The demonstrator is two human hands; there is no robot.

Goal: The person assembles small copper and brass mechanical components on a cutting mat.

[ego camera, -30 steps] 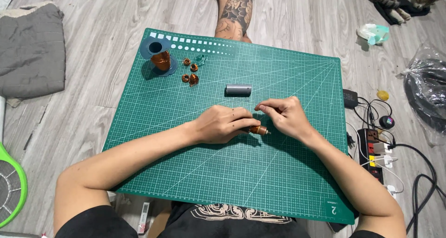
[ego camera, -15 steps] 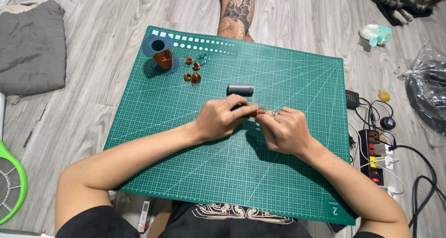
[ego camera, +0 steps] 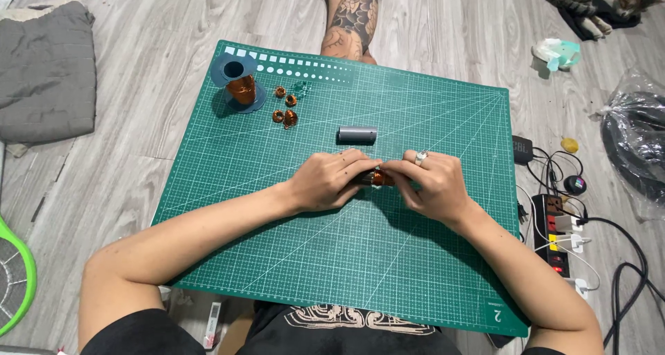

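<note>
Currently both hands, left hand (ego camera: 325, 182) and right hand (ego camera: 433, 182), pinch closed on a small copper coil (ego camera: 377, 178) mid green cutting mat (ego camera: 388, 258); winding step seemingly underway; next needs steady finger grip.

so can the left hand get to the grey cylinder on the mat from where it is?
Probably yes. The grey cylinder lies on bare green mat just beyond the left hand, nothing between them. But that hand is shut on a small copper-coloured piece.
</note>
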